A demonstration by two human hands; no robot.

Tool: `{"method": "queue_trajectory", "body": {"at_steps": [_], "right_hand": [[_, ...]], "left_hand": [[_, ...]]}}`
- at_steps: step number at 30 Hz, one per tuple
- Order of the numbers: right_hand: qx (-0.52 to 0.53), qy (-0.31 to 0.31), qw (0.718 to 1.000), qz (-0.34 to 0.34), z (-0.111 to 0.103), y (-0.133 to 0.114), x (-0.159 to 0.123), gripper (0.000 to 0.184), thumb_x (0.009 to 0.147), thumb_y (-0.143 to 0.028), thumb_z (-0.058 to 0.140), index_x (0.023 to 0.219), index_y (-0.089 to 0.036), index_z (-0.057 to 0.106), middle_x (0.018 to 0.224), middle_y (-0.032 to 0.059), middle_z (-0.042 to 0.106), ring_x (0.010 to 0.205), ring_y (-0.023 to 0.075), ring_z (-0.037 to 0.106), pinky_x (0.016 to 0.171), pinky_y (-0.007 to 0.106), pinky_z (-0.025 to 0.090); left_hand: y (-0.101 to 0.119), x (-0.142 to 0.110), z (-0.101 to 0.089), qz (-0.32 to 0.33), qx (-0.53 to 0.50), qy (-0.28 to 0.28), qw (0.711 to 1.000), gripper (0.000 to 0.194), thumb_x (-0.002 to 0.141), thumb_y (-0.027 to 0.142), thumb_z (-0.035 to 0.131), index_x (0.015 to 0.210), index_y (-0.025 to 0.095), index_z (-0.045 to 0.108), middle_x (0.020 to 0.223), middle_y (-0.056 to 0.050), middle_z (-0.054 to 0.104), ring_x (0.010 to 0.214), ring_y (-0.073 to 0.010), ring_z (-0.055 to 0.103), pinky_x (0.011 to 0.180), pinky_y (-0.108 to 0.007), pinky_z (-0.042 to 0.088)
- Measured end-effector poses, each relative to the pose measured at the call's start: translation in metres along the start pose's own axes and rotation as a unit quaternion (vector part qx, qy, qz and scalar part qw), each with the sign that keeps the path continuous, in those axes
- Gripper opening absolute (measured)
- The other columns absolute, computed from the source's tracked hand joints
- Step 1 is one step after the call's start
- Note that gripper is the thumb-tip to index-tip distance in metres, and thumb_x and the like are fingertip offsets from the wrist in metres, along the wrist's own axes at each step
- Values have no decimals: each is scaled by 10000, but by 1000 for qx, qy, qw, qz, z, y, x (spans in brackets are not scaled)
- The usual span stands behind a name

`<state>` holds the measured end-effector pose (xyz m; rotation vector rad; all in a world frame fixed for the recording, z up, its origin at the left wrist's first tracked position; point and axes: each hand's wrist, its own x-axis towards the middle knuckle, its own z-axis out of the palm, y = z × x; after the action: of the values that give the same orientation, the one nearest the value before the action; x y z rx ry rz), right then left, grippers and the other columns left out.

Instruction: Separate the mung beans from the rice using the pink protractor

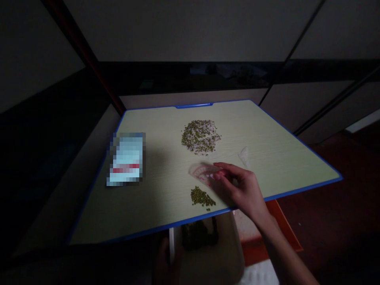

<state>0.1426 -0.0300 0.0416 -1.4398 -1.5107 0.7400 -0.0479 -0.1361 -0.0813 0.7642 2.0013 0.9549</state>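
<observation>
My right hand [239, 188] rests on a pale table with a blue rim [303, 189], its fingers pinched on a clear plastic protractor [202, 173] lying flat. Just below the protractor is a small heap of green beans [202, 197]. A larger pile of mixed green and pale beans [199, 136] sits farther back. My left hand [164, 257] is below the table's near edge in deep shadow, holding a white container [204, 253] with dark beans inside.
A blurred card or packet [127, 159] lies at the table's left. A small clear scrap [244, 155] lies right of the big pile. An orange object [279, 225] sits beneath the table. Dark walls surround the table.
</observation>
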Motion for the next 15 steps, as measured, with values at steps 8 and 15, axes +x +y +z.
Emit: {"method": "queue_trajectory", "body": {"at_steps": [8, 15], "right_hand": [[-53, -83, 994, -54, -13, 6, 26, 218, 776, -175, 546, 948, -97, 656, 709, 42, 678, 578, 121, 555, 533, 231, 415], [-31, -136, 988, -71, 1, 5, 26, 275, 793, -174, 523, 1015, -104, 668, 818, 70, 715, 676, 145, 623, 622, 252, 463]], "left_hand": [[29, 1, -22, -98, -99, -68, 988, 357, 476, 322, 687, 798, 171, 654, 818, -82, 705, 851, -309, 634, 674, -368, 523], [38, -11, -32, -108, -124, -70, 984, 291, 506, 266, 675, 784, 180, 667, 798, -67, 715, 813, -306, 647, 651, -363, 536]]}}
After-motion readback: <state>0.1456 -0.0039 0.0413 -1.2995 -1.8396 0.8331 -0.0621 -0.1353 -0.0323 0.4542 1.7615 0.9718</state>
